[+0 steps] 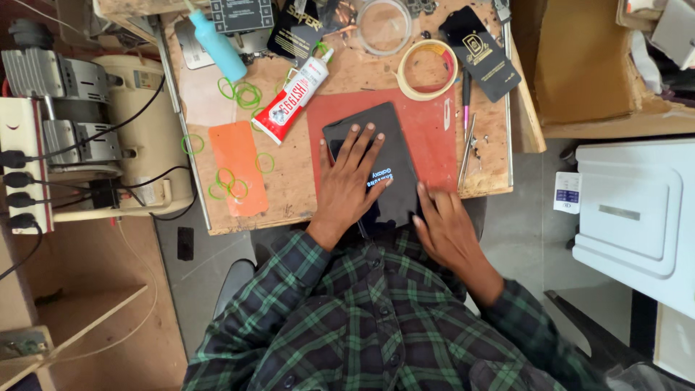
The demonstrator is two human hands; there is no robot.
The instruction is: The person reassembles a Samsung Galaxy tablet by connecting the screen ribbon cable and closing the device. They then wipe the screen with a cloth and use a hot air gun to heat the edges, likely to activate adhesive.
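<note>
A black tablet [381, 156] lay back-up on a red mat [427, 137] at the centre of the wooden worktop [304, 181], its near edge toward the person in the green plaid shirt [362, 318]. The left hand [350, 181] rested flat on the tablet's left half, fingers spread and extended, its grip wide open and closed around nothing. The right hand [449, 228] lay at the tablet's lower right corner, fingers pressed against the edge; I could not tell whether that grip had hold of the tablet or merely touched it.

Left of the mat lay an orange sheet [237, 166] and scattered green rubber bands [242, 93]. A red-and-white glue tube [293, 100] lay just beside the mat's upper left corner. A roll of tape [427, 69] sat at the mat's top edge, with a blue squeeze bottle [217, 43] toward the upper left. Tweezers [467, 148] lay along the mat's right side.
</note>
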